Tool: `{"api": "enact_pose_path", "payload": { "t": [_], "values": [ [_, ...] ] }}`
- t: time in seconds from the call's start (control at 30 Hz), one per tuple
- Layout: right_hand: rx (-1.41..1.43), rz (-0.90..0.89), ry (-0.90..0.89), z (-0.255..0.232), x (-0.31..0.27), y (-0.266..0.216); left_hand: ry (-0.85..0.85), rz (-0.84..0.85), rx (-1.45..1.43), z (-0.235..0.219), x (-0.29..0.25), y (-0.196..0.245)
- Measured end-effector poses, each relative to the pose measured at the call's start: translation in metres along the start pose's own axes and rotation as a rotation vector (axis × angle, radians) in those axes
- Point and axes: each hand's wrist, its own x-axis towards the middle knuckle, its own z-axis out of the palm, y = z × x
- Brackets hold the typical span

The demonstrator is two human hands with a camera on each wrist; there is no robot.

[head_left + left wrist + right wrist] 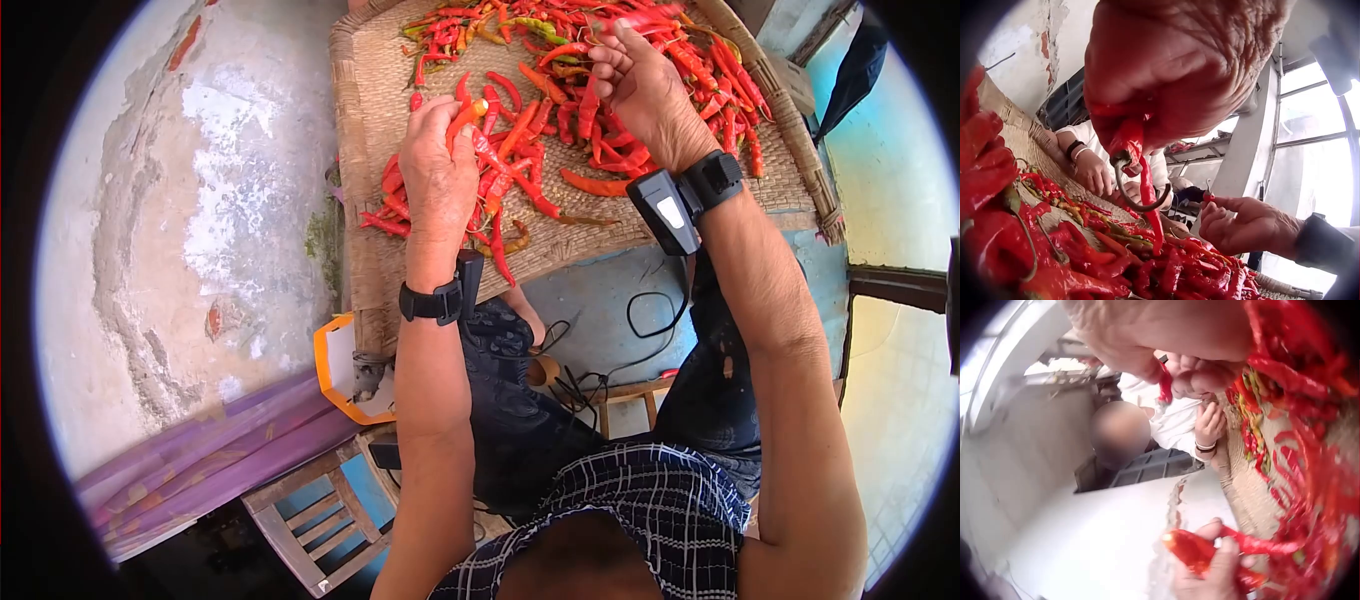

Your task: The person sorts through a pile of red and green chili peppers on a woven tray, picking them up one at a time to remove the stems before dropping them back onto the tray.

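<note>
A woven tray is heaped with red chilies, a few of them green or orange. My left hand hovers over the tray's near side and grips an orange-red chili. In the left wrist view that chili hangs from my fingers with a curled stem. My right hand is raised over the pile's far side and pinches a small red chili piece between thumb and fingertips. The right wrist view shows the same chili piece.
Another person sits across the tray, with a hand on the chilies. A peeling wall runs along the left. Below the tray are a wooden chair, an orange-edged object and black cables.
</note>
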Motion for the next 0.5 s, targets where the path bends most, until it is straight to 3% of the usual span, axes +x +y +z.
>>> {"api": "enact_pose_path", "payload": {
  "t": [0.07, 0.13, 0.2, 0.27, 0.4, 0.47, 0.5],
  "values": [
    [-0.019, 0.020, 0.063, 0.003, -0.001, 0.007, -0.008, 0.003, 0.001, 0.001, 0.000, 0.000],
    [-0.626, 0.040, -0.181, 0.004, -0.007, 0.023, -0.006, 0.029, -0.012, 0.001, 0.000, 0.000],
    [-1.012, -0.100, -0.363, 0.012, -0.027, 0.037, -0.023, 0.008, -0.050, 0.004, -0.002, -0.002],
    [-1.069, -0.128, -0.550, 0.006, -0.026, 0.058, -0.040, -0.021, -0.088, 0.007, -0.004, -0.005],
    [-1.059, -0.011, -0.658, 0.008, -0.026, 0.064, -0.093, -0.038, -0.158, 0.016, -0.006, -0.007],
    [-1.131, -0.019, -0.707, 0.011, -0.029, 0.060, 0.010, 0.225, -0.009, 0.019, -0.005, -0.011],
    [-1.130, -0.018, -0.708, 0.011, -0.028, 0.060, 0.010, 0.224, -0.008, 0.016, -0.005, -0.006]
  ]
}}
